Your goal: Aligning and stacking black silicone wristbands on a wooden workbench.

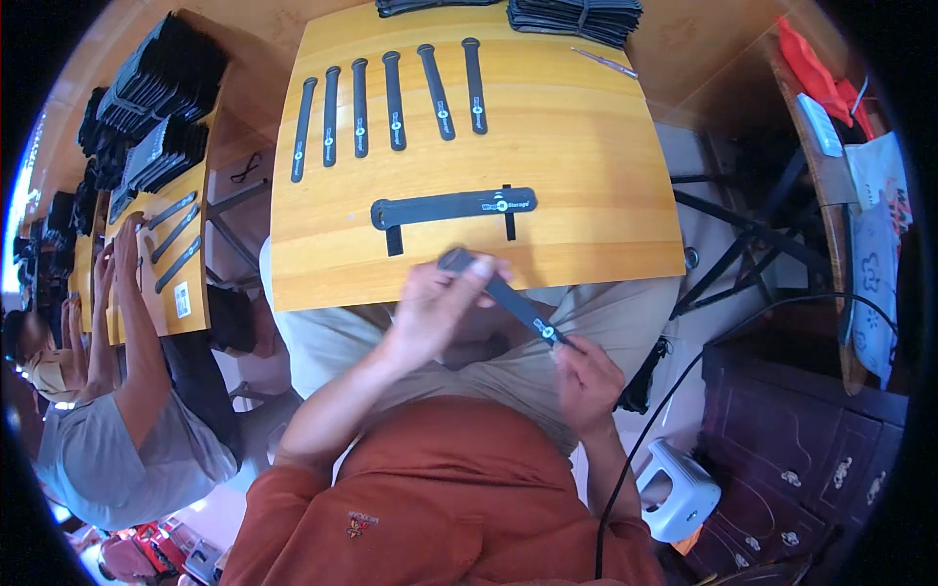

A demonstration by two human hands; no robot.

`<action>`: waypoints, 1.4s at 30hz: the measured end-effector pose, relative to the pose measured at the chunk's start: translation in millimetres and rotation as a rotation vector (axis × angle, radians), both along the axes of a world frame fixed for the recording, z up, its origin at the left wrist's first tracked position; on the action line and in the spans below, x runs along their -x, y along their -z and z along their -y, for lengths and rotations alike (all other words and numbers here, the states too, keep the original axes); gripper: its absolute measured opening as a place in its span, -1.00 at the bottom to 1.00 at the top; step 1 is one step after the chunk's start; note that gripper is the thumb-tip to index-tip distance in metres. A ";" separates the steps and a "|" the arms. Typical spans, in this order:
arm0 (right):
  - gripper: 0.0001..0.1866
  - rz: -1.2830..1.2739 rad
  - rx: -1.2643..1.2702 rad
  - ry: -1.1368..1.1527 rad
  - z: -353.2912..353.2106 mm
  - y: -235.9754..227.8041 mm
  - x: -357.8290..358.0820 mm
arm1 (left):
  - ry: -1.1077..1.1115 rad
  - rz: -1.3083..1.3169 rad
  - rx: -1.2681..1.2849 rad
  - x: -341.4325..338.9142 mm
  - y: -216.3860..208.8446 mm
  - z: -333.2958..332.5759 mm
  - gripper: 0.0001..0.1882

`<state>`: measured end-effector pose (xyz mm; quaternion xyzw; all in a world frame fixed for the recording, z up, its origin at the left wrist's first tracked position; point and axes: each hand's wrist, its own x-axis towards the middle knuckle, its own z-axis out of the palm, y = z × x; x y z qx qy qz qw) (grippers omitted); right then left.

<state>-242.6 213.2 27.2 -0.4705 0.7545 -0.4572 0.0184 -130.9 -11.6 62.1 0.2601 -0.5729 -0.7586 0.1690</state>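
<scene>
**Dark strap slants btwn my hands; L hand nearer the flat strap**

I've got the dark strap pinched at both ends: L thumb & fingers closed on the far, rounded end, R hand fingertips gripping the near end, tip itself hidden. Long axis runs diag., far left to near right, crossing the near edge of the table.

Flat strap lies on the table, just far of my L hand, long axis approx. left-right, slotted end to the left; two short black strips seem to pass under it crosswise. So the two straps aren't parallel. R hand's well apart from it, nearer & to the right. Neither hand's touching it. Farther off, six straps in a row, axes roughly near-far.
</scene>
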 end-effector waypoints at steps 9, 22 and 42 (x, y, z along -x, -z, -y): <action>-0.87 0.414 0.071 0.029 50.1 -1.9 44.1 | -0.241 0.001 0.068 -56.7 14.5 44.6 -0.83; -0.74 0.537 -0.008 0.011 114.7 -3.8 78.1 | -0.210 0.147 0.072 -65.7 10.4 76.5 -0.78; -0.81 0.406 -0.061 -0.018 150.7 -2.8 87.9 | -0.270 0.370 0.241 -52.9 19.1 105.7 -0.82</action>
